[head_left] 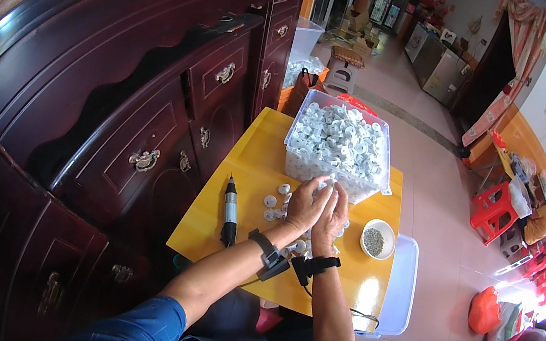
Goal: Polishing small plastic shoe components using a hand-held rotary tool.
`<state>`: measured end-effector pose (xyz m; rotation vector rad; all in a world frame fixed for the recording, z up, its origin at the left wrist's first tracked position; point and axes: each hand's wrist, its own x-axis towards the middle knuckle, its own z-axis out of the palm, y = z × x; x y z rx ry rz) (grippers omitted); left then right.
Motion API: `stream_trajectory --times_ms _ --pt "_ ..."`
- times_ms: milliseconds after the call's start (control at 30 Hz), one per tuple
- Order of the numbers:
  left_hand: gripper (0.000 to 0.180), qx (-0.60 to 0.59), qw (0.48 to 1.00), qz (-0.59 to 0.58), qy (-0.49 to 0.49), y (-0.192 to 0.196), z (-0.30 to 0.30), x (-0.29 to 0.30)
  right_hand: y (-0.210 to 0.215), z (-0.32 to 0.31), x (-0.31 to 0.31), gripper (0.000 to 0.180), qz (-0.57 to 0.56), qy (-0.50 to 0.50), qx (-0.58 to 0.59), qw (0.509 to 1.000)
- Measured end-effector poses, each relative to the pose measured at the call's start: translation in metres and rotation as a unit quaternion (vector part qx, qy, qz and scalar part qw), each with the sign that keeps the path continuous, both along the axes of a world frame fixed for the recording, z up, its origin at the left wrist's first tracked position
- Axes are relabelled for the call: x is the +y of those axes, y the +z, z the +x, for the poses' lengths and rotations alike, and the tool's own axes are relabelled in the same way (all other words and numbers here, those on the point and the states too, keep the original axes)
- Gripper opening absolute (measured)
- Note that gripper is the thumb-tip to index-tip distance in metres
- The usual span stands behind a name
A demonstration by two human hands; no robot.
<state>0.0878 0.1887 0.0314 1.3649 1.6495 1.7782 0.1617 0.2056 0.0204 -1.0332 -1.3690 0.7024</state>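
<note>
My left hand (pixel 306 206) and my right hand (pixel 330 219) meet over the yellow table, in front of a clear plastic bin (pixel 335 175). Their fingers are curled together, and a bit of a small white plastic piece (pixel 325 185) shows between the fingertips; the rest is hidden. The bin is heaped with white round plastic parts (pixel 341 135). Several loose white discs with stems (pixel 271 201) lie left of my hands, and more sit under my wrists. To the left lies a grey and black electric screwdriver (pixel 230 210). A white bowl of small metal screws (pixel 374 239) stands to the right.
A dark red wooden cabinet (pixel 119 103) runs along the left side. The yellow table (pixel 203 227) has a pale blue plastic lid (pixel 402 284) beside its right edge. A stool (pixel 343 67) stands beyond the bin. Other people (pixel 541 224) sit at the far right among red stools (pixel 493 211).
</note>
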Motion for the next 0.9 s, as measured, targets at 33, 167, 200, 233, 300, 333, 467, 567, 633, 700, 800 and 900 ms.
stream_trajectory --times_ms 33,167,200,233,300,333,467,567,633,700,800,900 --pt "0.035 0.0 1.0 0.002 0.003 -0.006 0.0 -0.001 -0.001 0.0 -0.005 0.028 0.001 0.007 -0.01 1.0" --pt "0.034 0.024 0.999 -0.032 0.019 -0.018 0.01 -0.011 -0.021 0.015 -0.012 0.029 -0.011 0.003 -0.069 0.998" --pt "0.033 0.016 0.999 -0.038 0.008 -0.021 0.012 -0.015 -0.024 0.017 -0.015 0.029 -0.028 -0.003 -0.099 0.995" --pt "0.034 0.026 0.999 -0.029 0.006 -0.024 0.012 -0.017 -0.026 0.019 -0.017 0.029 -0.027 -0.002 -0.099 0.995" --pt "0.035 0.036 0.999 -0.026 0.011 -0.028 0.013 -0.02 -0.027 0.022 -0.022 0.029 -0.018 0.001 -0.135 0.991" --pt "0.036 0.047 0.999 -0.023 0.014 -0.03 0.013 -0.022 -0.026 0.023 -0.025 0.029 -0.018 0.003 -0.136 0.99" --pt "0.034 0.065 0.997 -0.009 0.032 -0.037 0.013 -0.028 -0.026 0.031 -0.031 0.028 0.065 0.018 -0.178 0.982" --pt "0.035 0.053 0.999 0.0 0.006 -0.04 0.013 -0.036 -0.027 0.04 -0.039 0.027 0.079 0.049 -0.205 0.974" --pt "0.037 0.038 0.999 -0.017 -0.03 -0.036 0.011 -0.042 -0.02 0.041 -0.049 0.027 0.074 0.066 -0.211 0.972" --pt "0.038 0.038 0.998 -0.04 -0.029 -0.032 0.005 -0.048 -0.011 0.045 -0.058 0.026 0.02 0.089 -0.204 0.975" --pt "0.041 0.05 0.997 -0.048 -0.018 -0.021 0.002 -0.056 -0.025 0.058 -0.053 0.027 0.097 0.055 -0.226 0.968" --pt "0.042 0.085 0.995 0.01 -0.045 0.005 -0.015 -0.073 -0.011 0.077 -0.057 0.029 0.131 0.058 -0.229 0.963"
